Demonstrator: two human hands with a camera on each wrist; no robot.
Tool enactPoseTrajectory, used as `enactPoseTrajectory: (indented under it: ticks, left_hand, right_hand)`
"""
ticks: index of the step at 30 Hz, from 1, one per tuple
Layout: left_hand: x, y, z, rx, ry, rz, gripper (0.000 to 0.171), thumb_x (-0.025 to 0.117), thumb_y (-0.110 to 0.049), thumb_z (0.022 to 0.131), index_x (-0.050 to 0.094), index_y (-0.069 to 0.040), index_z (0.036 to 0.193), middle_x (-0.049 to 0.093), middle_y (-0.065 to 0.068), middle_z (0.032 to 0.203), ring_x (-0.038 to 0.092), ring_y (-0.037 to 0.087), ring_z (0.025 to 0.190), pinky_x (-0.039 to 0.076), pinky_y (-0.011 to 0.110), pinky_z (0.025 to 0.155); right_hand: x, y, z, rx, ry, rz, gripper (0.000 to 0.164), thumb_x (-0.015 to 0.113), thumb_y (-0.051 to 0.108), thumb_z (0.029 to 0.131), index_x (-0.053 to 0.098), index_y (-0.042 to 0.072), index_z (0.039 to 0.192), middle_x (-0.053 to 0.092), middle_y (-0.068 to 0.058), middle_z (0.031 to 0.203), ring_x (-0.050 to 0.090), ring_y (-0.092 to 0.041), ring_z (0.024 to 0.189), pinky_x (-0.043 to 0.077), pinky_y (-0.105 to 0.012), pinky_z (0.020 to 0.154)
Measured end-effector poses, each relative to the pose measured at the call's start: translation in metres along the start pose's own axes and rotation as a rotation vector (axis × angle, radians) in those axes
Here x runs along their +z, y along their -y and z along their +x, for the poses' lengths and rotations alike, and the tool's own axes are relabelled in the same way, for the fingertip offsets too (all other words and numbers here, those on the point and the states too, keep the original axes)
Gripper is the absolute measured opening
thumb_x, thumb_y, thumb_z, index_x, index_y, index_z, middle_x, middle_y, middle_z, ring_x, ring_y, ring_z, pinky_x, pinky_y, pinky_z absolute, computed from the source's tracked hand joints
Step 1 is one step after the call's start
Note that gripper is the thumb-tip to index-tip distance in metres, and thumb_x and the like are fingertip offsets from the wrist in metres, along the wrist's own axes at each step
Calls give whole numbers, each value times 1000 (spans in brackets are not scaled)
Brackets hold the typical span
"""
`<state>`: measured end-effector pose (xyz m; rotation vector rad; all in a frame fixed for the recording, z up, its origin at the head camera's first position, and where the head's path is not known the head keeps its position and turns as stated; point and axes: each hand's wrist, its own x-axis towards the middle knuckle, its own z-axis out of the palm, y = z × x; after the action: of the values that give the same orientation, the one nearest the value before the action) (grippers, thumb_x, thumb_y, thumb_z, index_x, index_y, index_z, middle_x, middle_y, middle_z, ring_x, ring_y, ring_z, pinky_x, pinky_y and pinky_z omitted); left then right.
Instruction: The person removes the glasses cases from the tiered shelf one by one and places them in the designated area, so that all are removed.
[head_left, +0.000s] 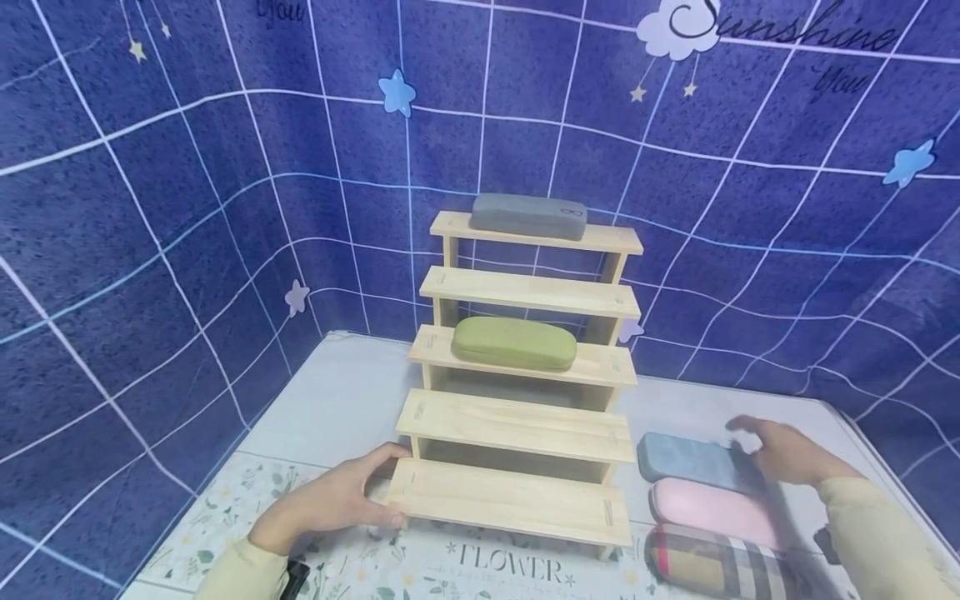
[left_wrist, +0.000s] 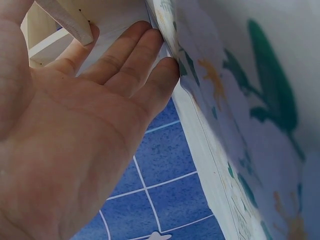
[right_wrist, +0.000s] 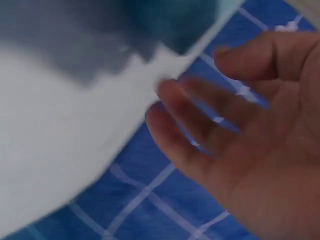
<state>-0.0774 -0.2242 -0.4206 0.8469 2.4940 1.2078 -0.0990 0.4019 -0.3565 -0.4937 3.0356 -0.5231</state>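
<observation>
The light-blue glasses case (head_left: 692, 463) lies on the table (head_left: 330, 400), right of the five-tier wooden rack (head_left: 513, 423) and touching or nearly touching the pink case (head_left: 712, 510); the right hand (head_left: 791, 452), loosely open and holding nothing, is just beside its right end. The left hand (head_left: 337, 500), fingers mostly straight, touches the rack's lowest step (head_left: 510, 500) (perhaps steadying it). A hasty grasp could knock the pink case askew, while uneven left-hand pressure might shift the rack.

Blue gridded cloth (head_left: 517, 150) behind — star prints (head_left: 397, 92); white tabletop (head_left: 337, 383) — floral front (head_left: 251, 492).
</observation>
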Motion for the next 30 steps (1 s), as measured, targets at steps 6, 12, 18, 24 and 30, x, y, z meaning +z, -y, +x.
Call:
enactPoseTrajectory:
  ticks: [6,12,18,24,30]
  left_hand:
    - [0,2,1,-26,3,-16,75,87,-41,78,49,-24,141,58,6,139,48,40,132,32,70,108]
    - [-1,3,3,-45,-2,-22,76,87,-42,77,48,-26,141,58,4,138,50,36,130,34,68,107]
    - [2,4,5,-29,8,-42,75,87,-39,78,48,-26,141,59,2,136,52,33,128,34,67,108]
    - [3,0,3,-30,23,-55,74,86,-38,79,48,-25,141,59,2,136,52,33,127,36,67,106]
    - [-1,-4,-1,-28,19,-51,74,87,-36,79,48,-23,141,59,3,136,53,35,126,37,68,105]
  right_hand:
    - [-29,80,36,-97,-409,34,31,63,-4,86,69,0,116,70,-19,102,67,-30,79,56,-45,67]
    - [-42,165,75,-231,-440,181,25,70,14,96,71,7,120,73,-7,102,67,-21,78,54,-29,62]
    - [-31,203,111,-217,-240,235,62,78,35,90,57,7,141,68,-11,114,61,-21,84,52,-39,73]
    - [-24,216,122,-224,-153,199,70,85,42,81,58,10,138,67,-7,115,55,-19,75,49,-36,66]
    - [-17,221,129,-293,-142,194,52,89,28,79,62,15,122,64,1,98,55,-18,75,49,-37,67]
